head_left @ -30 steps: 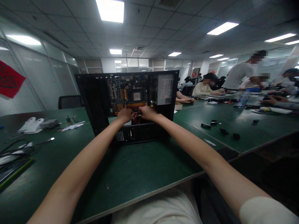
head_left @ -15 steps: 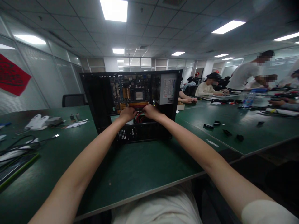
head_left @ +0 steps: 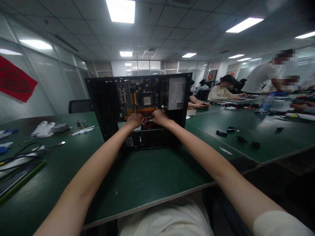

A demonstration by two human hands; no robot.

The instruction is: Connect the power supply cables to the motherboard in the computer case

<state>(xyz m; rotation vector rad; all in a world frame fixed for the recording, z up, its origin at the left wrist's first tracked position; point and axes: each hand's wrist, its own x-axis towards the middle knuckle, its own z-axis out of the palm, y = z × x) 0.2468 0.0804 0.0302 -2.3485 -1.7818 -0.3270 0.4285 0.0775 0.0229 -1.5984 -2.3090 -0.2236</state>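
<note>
An open black computer case (head_left: 157,139) stands on the green table with its inside facing me. Inside it are a motherboard (head_left: 128,100) with a bare processor socket area and orange slots, and a silver power supply (head_left: 176,93) at the upper right. My left hand (head_left: 136,120) is closed at the motherboard's lower edge, fingertips pinched at a bundle of red and dark cables (head_left: 148,124). Close beside it on the right, my right hand (head_left: 159,117) is closed too, by the end of an orange slot. What its fingers hold is hidden.
On the left lie white plastic parts (head_left: 43,129), a grey block (head_left: 60,127), cables and a green-edged panel (head_left: 22,180). Small black pieces (head_left: 241,139) and a plastic bottle (head_left: 267,103) are to the right. Other people (head_left: 225,88) sit and stand around the tables.
The view has turned slightly left, so the surroundings shift right. Both hands stay at nearly the same spot in the case, with only slight finger movement at the cables.
</note>
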